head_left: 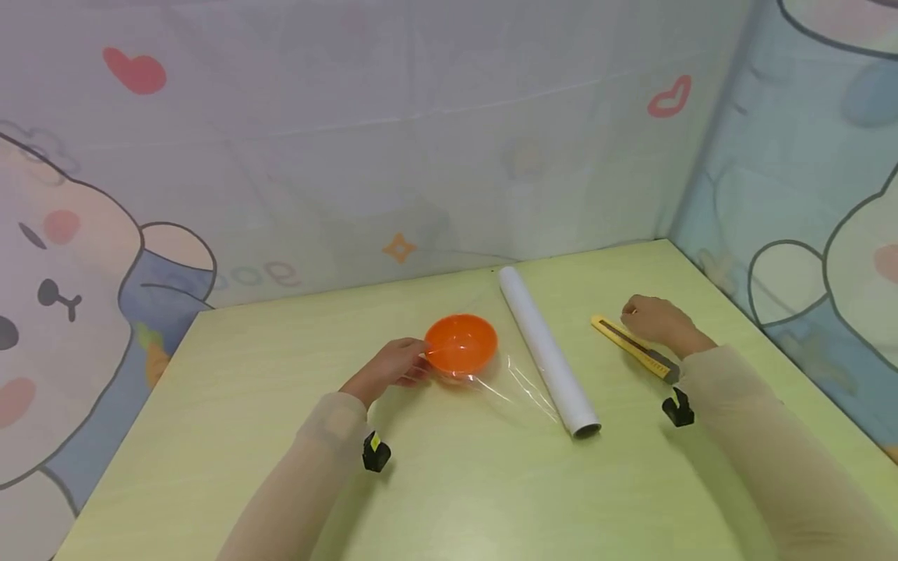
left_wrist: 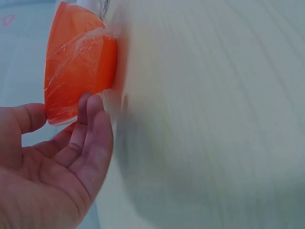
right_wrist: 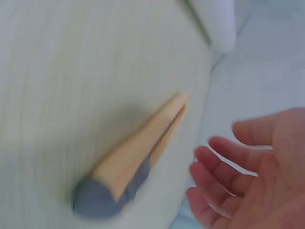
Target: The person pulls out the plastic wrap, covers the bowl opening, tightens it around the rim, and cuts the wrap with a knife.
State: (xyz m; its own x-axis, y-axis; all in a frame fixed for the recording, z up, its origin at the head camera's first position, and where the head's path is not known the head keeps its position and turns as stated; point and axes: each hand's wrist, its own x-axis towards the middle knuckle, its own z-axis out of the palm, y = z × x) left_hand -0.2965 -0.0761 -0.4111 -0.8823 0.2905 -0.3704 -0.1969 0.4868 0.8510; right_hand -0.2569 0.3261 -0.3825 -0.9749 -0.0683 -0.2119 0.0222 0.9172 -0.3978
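Note:
An orange bowl (head_left: 461,347) stands upright on the table, with clear plastic film (left_wrist: 76,50) wrapped over its outer side. My left hand (head_left: 394,365) holds the bowl at its left edge. In the left wrist view the thumb lies at the rim, while the fingers reach along the wrapped side. A yellow utility knife (head_left: 634,348) with a grey end lies on the right of the table. My right hand (head_left: 658,319) is just beyond the knife, apart from it in the right wrist view, its fingers loosely bent and nothing in them.
Between bowl and knife lies a long white roll of film (head_left: 549,351), slanting toward the front. Loose clear film stretches from the bowl to this roll. A patterned cloth (head_left: 449,132) hangs behind the pale yellow table (head_left: 477,491), and another cloth hangs along the right side.

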